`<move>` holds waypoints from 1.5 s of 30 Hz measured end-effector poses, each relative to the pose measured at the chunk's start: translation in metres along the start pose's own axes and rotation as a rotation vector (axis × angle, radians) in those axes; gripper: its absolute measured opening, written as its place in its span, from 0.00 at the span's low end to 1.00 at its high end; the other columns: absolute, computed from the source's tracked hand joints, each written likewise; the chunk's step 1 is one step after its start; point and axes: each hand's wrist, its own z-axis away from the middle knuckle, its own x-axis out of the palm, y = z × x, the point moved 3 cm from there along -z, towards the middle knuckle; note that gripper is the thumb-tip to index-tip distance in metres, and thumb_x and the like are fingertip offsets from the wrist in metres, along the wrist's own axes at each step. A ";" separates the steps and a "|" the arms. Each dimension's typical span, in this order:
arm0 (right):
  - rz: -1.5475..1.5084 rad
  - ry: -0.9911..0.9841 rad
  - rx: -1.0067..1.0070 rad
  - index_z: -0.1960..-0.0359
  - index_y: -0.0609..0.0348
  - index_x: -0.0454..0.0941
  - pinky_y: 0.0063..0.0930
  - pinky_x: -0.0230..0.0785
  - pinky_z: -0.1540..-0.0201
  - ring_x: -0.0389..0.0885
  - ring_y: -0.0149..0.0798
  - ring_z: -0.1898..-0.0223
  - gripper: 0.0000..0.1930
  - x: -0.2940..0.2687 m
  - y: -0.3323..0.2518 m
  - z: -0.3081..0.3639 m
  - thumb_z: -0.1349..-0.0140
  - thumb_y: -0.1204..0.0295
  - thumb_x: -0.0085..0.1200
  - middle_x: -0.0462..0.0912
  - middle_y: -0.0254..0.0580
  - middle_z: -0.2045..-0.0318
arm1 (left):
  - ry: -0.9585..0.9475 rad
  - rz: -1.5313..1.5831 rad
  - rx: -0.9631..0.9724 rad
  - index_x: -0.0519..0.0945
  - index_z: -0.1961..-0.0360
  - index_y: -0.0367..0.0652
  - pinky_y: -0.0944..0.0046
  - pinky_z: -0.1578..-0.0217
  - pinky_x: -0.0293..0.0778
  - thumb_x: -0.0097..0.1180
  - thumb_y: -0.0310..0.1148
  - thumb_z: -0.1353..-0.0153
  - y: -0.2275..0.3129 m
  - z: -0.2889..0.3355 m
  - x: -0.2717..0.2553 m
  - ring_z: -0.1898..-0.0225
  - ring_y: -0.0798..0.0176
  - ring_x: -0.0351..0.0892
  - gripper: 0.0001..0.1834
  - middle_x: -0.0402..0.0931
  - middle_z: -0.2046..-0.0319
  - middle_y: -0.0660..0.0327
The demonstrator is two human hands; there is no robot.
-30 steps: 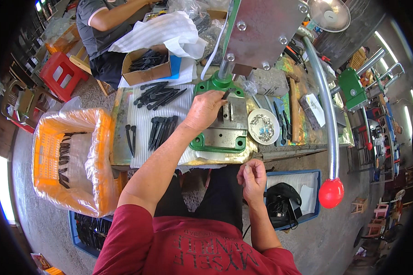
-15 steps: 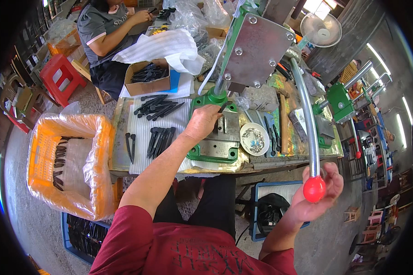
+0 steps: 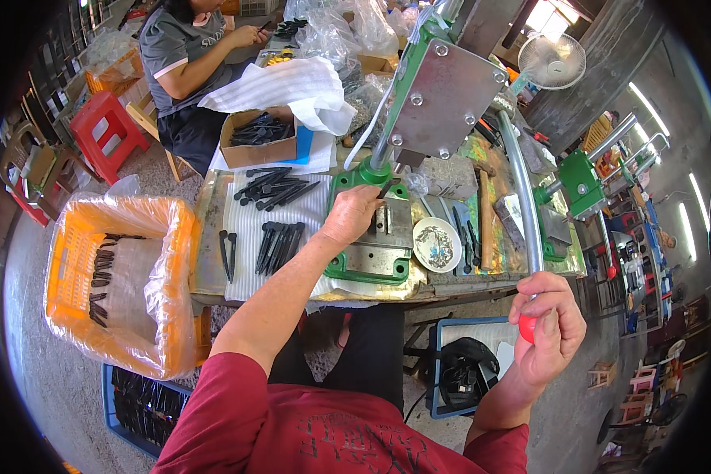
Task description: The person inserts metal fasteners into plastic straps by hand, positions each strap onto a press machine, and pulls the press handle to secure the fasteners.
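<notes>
My right hand [image 3: 551, 325] is wrapped around the lower end of the press lever [image 3: 523, 186], over its red ball knob [image 3: 528, 328]. My left hand [image 3: 351, 216] is closed at the green arbor press [image 3: 369, 272], beneath its ram. From its fingertips sticks a small black part [image 3: 385, 189]; the rest is hidden by the fingers. Left of the press, slim black tapered pieces lie on white foam sheet [image 3: 243, 213], in a near bundle [image 3: 279, 246] and a farther pile [image 3: 280, 188]. A white bowl [image 3: 437, 245] of small metal pieces stands right of the base.
An orange crate [image 3: 183, 261] lined with plastic stands left of the bench. A cardboard box [image 3: 258, 154] of black pieces sits behind the piles. Right are a wooden-handled hammer [image 3: 486, 229] and a second green press [image 3: 581, 186]. Another person [image 3: 186, 63] sits at the far left.
My right hand has closed around the lever's knob end, where it was open beside the knob before. My left hand stays at the press. The view has shifted slightly.
</notes>
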 end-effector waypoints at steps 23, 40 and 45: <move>0.085 0.054 0.048 0.83 0.67 0.67 0.19 0.60 0.80 0.66 0.29 0.82 0.15 0.004 -0.007 -0.006 0.43 0.68 0.41 0.70 0.50 0.75 | -0.002 0.039 -0.044 0.72 0.73 0.35 0.57 0.71 0.67 0.51 0.24 0.54 -0.001 0.002 -0.003 0.70 0.46 0.71 0.05 0.71 0.75 0.50; 0.584 -0.189 -0.398 0.84 0.65 0.64 0.24 0.63 0.79 0.69 0.40 0.82 0.07 0.022 0.098 0.031 0.56 0.82 0.50 0.71 0.45 0.79 | -0.027 0.040 -0.064 0.73 0.69 0.36 0.59 0.68 0.68 0.52 0.25 0.54 0.001 0.004 0.001 0.68 0.47 0.71 0.09 0.72 0.73 0.50; 0.560 -0.184 -0.216 0.83 0.67 0.66 0.20 0.60 0.81 0.66 0.33 0.84 0.06 0.012 0.033 0.016 0.53 0.79 0.50 0.71 0.44 0.79 | -0.008 0.001 -0.049 0.73 0.70 0.36 0.59 0.69 0.68 0.52 0.24 0.54 0.000 0.004 -0.002 0.68 0.47 0.71 0.08 0.71 0.73 0.50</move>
